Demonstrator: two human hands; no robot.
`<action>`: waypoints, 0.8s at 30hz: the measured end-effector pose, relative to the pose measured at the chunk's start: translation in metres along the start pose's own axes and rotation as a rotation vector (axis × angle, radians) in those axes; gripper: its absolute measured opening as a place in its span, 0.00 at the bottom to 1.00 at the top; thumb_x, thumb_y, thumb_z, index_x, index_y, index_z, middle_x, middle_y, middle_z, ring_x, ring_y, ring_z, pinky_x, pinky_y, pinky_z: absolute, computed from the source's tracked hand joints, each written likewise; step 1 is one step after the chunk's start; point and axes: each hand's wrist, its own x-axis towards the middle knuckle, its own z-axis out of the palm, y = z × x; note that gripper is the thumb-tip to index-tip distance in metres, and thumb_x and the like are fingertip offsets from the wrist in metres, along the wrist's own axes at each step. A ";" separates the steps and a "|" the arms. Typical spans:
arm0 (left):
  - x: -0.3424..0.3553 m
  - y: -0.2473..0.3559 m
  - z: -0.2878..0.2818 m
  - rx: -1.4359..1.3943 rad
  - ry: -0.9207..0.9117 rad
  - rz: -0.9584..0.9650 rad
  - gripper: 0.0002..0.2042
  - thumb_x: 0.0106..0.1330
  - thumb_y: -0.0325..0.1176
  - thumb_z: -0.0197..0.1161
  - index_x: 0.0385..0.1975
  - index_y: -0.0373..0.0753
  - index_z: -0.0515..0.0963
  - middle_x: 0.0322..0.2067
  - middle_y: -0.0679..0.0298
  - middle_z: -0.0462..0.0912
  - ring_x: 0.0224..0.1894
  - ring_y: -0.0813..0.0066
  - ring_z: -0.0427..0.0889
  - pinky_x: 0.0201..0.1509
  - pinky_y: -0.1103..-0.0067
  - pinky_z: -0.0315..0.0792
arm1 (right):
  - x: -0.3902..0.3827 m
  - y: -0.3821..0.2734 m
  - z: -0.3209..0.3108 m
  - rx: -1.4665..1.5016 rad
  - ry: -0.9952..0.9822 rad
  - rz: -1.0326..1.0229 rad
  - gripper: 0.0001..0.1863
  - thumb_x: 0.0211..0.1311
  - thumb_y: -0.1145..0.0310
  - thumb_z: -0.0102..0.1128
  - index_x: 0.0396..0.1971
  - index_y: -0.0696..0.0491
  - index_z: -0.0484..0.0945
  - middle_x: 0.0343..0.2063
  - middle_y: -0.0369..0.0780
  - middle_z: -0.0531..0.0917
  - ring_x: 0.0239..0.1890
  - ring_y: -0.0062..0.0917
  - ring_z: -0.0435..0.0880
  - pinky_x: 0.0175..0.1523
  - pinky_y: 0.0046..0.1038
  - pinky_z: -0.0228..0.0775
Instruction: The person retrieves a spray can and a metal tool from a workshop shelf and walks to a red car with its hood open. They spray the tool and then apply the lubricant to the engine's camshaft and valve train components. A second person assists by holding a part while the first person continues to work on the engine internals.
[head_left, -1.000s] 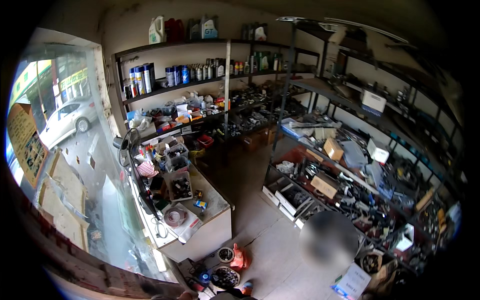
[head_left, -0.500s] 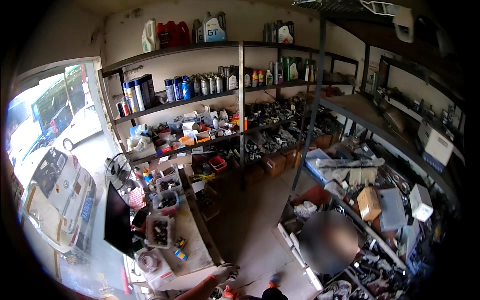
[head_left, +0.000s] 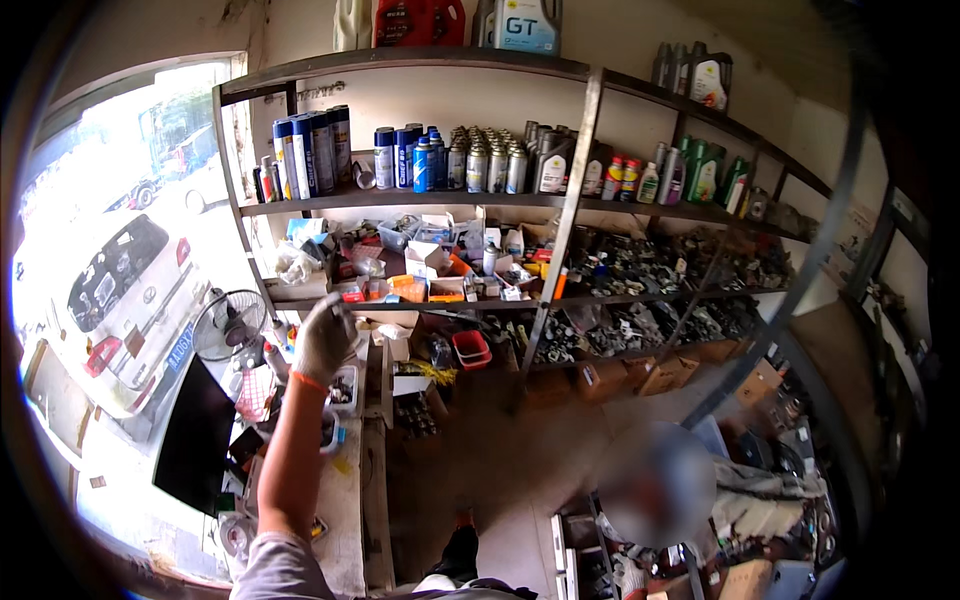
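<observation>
Left hand [head_left: 325, 342] at nine o'clock, right hand [head_left: 628, 577] at five.
Fan [head_left: 228, 325] lies at the left's nine, red tray [head_left: 472, 350] its three; can't tell either grip.

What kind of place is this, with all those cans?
Probably a car repair shop or parts store. Tall blue-and-white metal spray cans line a dark metal shelf, a pale-blue plastic jug stands higher up, and jumbled small dark parts lie below.
</observation>
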 end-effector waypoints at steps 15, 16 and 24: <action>0.522 -0.221 0.028 1.002 0.131 -0.663 0.34 0.65 0.66 0.56 0.48 0.37 0.86 0.48 0.42 0.86 0.58 0.48 0.83 0.59 0.62 0.78 | 0.135 -0.159 0.259 -0.050 0.032 0.192 0.11 0.73 0.68 0.62 0.50 0.55 0.82 0.41 0.41 0.88 0.42 0.30 0.88 0.43 0.30 0.84; 0.532 -0.245 0.036 1.047 0.098 -0.685 0.34 0.65 0.66 0.55 0.48 0.38 0.87 0.50 0.44 0.86 0.60 0.50 0.83 0.60 0.63 0.77 | 0.137 -0.167 0.262 -0.050 0.056 0.195 0.11 0.73 0.68 0.62 0.50 0.55 0.82 0.41 0.41 0.88 0.42 0.30 0.88 0.43 0.30 0.84; 0.575 -0.339 -0.097 1.090 -0.010 -0.755 0.24 0.68 0.52 0.57 0.47 0.37 0.87 0.46 0.49 0.89 0.49 0.58 0.87 0.53 0.65 0.75 | 0.181 -0.184 0.340 -0.113 -0.127 0.244 0.10 0.74 0.69 0.62 0.50 0.55 0.82 0.42 0.41 0.88 0.42 0.30 0.88 0.42 0.30 0.84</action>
